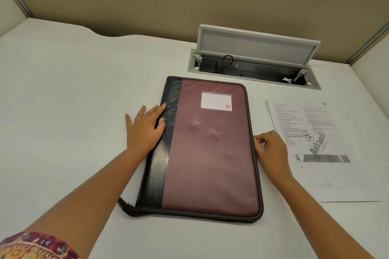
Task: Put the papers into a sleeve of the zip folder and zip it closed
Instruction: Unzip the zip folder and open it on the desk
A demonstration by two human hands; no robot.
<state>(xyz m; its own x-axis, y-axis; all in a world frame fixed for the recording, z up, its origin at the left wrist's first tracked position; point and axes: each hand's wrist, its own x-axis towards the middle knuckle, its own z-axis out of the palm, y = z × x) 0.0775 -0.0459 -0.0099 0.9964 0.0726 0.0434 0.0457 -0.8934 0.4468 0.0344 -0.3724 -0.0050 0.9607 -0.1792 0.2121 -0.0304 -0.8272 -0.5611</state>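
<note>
zip folder [210,149] shut, flat on table [63,90], long axis running away from person | L hand [145,130] spread, pressing spine edge | R hand [271,149] fingers curled at right zip edge, pinch unclear | papers [315,143] just right of R hand, nearer it

Desk [63,90] — folder [210,153], papers [315,143].

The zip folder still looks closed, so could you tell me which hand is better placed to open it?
Probably the right hand: its fingers curl at the zip folder's zipped edge, while the left hand rests flat on the spine.
</note>
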